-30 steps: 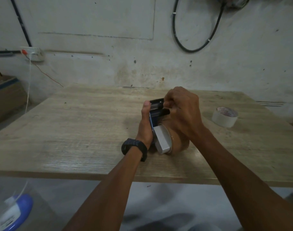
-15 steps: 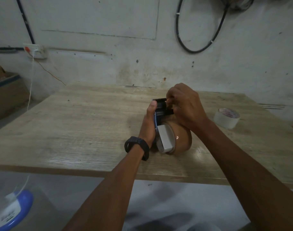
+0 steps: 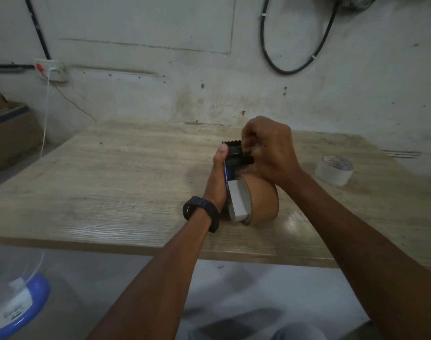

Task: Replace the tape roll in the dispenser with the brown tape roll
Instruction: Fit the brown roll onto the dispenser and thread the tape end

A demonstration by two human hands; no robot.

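The tape dispenser [image 3: 234,155] stands near the middle of the wooden table [image 3: 126,192], its black toothed blade end pointing up. The brown tape roll [image 3: 261,200] sits in its lower part, beside a white hub piece. My left hand [image 3: 217,180] grips the dispenser's left side, thumb up along the frame. My right hand [image 3: 268,148] is closed over the blade end, fingers pinching at the black parts; what they pinch is hidden. A white tape roll [image 3: 333,169] lies flat on the table to the right, apart from both hands.
The table's front edge runs just below my forearms. A grey wall stands behind the table with a black cable loop [image 3: 295,65] and a socket [image 3: 51,69]. A cardboard box [image 3: 5,133] is at far left, a blue-rimmed object [image 3: 15,305] on the floor at lower left.
My right hand has shifted slightly at the blade end of the dispenser. My left hand keeps its grip, and the dispenser with the brown roll stays in place.
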